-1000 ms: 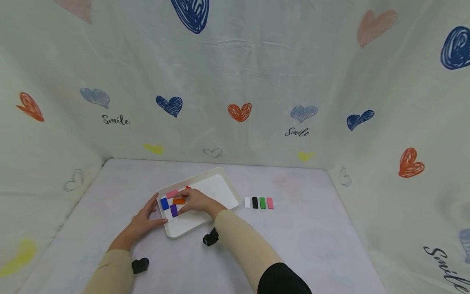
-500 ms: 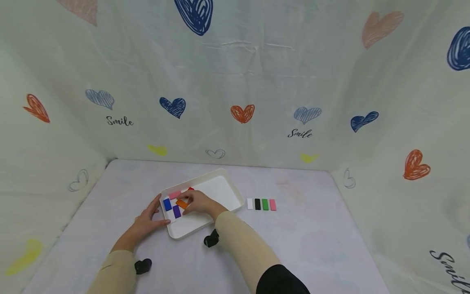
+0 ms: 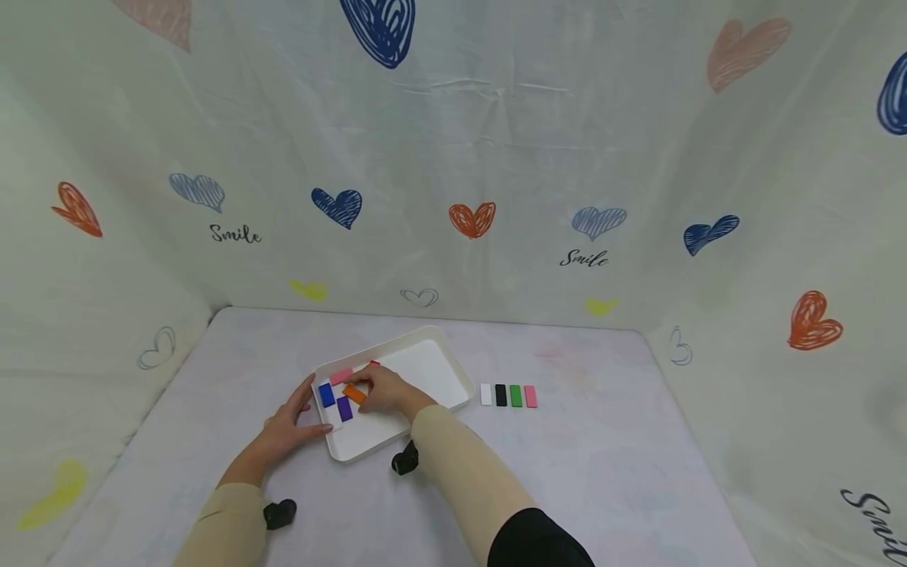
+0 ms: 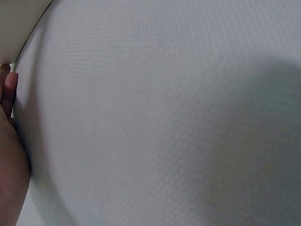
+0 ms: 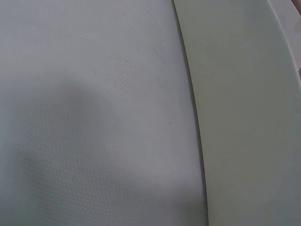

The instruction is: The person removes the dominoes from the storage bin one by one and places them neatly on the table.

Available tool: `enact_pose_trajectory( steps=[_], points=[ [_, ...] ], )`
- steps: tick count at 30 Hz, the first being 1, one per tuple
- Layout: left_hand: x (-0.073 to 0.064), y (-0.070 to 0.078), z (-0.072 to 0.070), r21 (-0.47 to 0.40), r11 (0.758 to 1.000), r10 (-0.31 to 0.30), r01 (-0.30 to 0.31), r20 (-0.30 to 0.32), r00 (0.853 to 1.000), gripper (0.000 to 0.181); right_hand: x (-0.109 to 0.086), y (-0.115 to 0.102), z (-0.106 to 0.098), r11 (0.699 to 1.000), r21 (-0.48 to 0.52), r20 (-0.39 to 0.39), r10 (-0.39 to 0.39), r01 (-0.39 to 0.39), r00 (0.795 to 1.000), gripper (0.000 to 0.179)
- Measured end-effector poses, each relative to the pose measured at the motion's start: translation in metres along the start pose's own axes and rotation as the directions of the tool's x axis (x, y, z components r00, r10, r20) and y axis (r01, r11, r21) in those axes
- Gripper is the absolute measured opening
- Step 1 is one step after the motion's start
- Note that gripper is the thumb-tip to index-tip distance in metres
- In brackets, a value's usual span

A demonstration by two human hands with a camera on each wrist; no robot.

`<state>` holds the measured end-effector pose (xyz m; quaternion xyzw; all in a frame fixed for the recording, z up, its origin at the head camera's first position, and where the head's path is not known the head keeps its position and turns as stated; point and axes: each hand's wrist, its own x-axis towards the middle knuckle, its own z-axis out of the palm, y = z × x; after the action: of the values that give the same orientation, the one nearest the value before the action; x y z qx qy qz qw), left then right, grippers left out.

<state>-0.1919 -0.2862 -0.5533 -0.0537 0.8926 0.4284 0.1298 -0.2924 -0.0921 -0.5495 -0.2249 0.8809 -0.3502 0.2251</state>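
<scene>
A white rectangular tray [image 3: 432, 370] lies tilted on the table. Over its left part, my right hand [image 3: 386, 391] pinches an orange block [image 3: 353, 394] between thumb and fingers. Around that block lie a blue block [image 3: 327, 394], a purple block [image 3: 344, 408] and a pink block [image 3: 341, 376]. Part of a red block [image 3: 375, 363] shows behind the hand. My left hand [image 3: 286, 429] touches the tray's left end with thumb and fingers spread apart. In the left wrist view, fingers [image 4: 10, 89] meet the tray's outer wall [image 4: 19, 23]. The right wrist view holds only the tray wall [image 5: 244, 117] and tabletop.
To the right of the tray stands a neat row of blocks: white [image 3: 486, 394], black block [image 3: 501, 394], green block [image 3: 516, 396] and pink block [image 3: 531, 396]. The pale tabletop [image 3: 602, 465] ends at a curtain [image 3: 510, 157] printed with hearts.
The orange block has turned from nearly level to slanting under my right hand's fingers. My left hand stays at the tray's end. The whole view has shifted slightly.
</scene>
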Motion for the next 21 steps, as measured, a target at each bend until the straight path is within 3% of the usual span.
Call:
enact_pose_trajectory(
  steps=[13,21],
  points=[
    [0.002,-0.004,0.001,-0.011,1.0,0.019,-0.019,-0.01,1.0,0.116,0.002,-0.005,-0.007,0.996,-0.086,0.055,-0.035,0.039,0.998,0.049],
    [0.003,-0.004,0.002,-0.01,1.0,-0.005,0.004,-0.02,1.0,0.115,-0.004,-0.011,-0.011,0.999,-0.049,0.065,0.014,-0.011,0.998,0.044]
  ],
)
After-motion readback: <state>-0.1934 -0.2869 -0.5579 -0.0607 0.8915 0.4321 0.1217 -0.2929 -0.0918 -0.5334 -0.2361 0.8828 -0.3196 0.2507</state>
